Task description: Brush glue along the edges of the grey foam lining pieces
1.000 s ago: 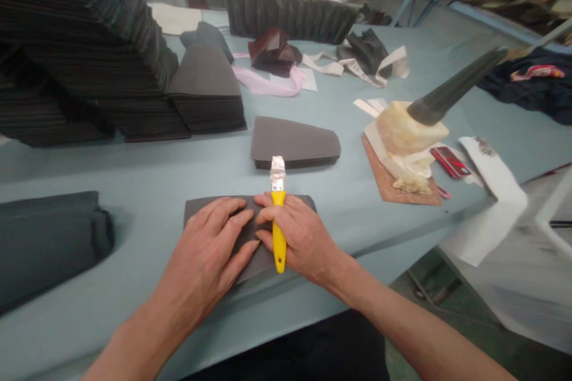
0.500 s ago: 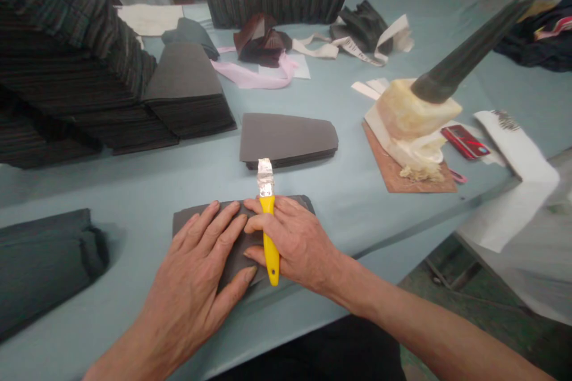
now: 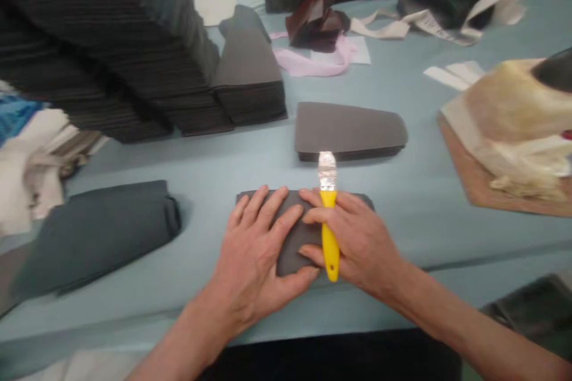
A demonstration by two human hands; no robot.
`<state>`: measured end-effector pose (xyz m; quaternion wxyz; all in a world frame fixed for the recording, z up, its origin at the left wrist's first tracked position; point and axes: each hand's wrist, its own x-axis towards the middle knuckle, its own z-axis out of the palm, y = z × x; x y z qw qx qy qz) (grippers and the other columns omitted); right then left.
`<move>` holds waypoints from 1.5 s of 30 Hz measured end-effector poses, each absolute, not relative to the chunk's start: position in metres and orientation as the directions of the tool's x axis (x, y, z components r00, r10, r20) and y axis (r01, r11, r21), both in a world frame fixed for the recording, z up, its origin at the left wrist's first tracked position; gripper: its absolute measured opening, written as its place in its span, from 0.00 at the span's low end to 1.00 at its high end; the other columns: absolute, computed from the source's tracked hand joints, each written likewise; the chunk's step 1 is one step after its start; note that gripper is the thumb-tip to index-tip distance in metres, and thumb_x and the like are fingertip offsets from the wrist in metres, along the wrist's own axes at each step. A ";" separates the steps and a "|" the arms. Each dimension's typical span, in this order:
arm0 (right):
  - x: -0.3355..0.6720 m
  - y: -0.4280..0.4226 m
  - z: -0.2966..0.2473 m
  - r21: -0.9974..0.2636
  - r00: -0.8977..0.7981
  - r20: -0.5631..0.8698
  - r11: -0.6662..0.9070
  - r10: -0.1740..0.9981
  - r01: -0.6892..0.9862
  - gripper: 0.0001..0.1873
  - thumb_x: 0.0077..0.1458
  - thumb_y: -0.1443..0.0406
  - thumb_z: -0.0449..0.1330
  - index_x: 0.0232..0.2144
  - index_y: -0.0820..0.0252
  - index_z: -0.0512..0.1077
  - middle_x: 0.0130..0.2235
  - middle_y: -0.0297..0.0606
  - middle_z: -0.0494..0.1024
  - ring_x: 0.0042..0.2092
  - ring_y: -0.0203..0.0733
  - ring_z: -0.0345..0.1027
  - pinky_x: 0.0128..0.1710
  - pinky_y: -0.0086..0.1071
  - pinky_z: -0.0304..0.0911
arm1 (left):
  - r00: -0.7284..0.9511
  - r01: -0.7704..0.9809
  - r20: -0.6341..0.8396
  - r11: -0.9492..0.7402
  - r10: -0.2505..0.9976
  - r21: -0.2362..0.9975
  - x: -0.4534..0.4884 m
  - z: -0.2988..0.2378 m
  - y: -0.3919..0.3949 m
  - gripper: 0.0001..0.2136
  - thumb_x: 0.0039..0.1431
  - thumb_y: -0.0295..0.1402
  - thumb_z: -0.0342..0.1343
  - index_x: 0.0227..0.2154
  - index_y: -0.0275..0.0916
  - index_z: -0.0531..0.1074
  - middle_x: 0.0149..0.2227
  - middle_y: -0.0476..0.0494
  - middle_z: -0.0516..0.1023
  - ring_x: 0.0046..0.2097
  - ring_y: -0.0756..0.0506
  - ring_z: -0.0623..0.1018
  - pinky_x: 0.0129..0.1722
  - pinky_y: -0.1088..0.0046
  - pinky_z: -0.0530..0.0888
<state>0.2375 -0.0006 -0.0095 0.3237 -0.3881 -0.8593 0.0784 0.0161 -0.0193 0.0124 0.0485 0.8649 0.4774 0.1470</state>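
Note:
My left hand (image 3: 252, 256) lies flat with fingers spread on a dark grey fabric piece (image 3: 292, 244) near the table's front edge. A paintbrush (image 3: 330, 238) with a yellow handle and a silvery, coated head is held in my right hand (image 3: 364, 241), its head pointing away from me. The fingers and thumb of that hand also touch the grey piece. Whether one layer or several lie under my hands is hard to see. Just beyond the brush head is a neat stack of grey tapered pieces (image 3: 351, 128).
Tall stacks of dark pieces (image 3: 254, 92) stand at the back left. Folded dark green fabric (image 3: 102, 232) lies to the left. On the right, a yellowed block-shaped container (image 3: 509, 101) rests on a brown board (image 3: 469, 172). Pink and white strips (image 3: 313, 64) lie farther back.
My view has turned left, so everything appears shifted right and more of the left side shows. Both hands keep nearly the same pose on the grey piece, the brush still in the right.

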 end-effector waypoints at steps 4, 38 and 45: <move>0.241 -0.002 -0.019 -0.344 -0.496 0.491 0.682 0.716 0.645 0.13 0.70 0.54 0.61 0.51 0.52 0.70 0.63 0.48 0.81 0.57 0.58 0.78 0.57 0.54 0.72 | 0.454 0.810 0.150 -0.477 0.878 0.341 0.020 0.014 -0.021 0.37 0.57 0.56 0.65 0.66 0.48 0.67 0.73 0.39 0.68 0.75 0.27 0.62 0.74 0.39 0.59; 0.236 0.006 -0.028 -0.311 -0.491 0.516 0.687 0.702 0.657 0.18 0.58 0.62 0.70 0.48 0.52 0.71 0.61 0.47 0.82 0.56 0.58 0.79 0.54 0.54 0.76 | 0.365 0.828 0.145 -0.392 0.920 0.401 0.017 0.003 -0.017 0.48 0.46 0.62 0.71 0.68 0.44 0.68 0.72 0.29 0.68 0.73 0.21 0.65 0.74 0.32 0.61; 0.232 0.007 -0.025 -0.296 -0.479 0.514 0.671 0.712 0.680 0.18 0.55 0.65 0.71 0.47 0.55 0.73 0.60 0.51 0.83 0.54 0.57 0.80 0.52 0.55 0.77 | 0.387 0.829 0.168 -0.422 0.907 0.367 0.015 0.000 -0.014 0.51 0.47 0.64 0.70 0.70 0.42 0.67 0.74 0.26 0.65 0.75 0.19 0.63 0.73 0.27 0.60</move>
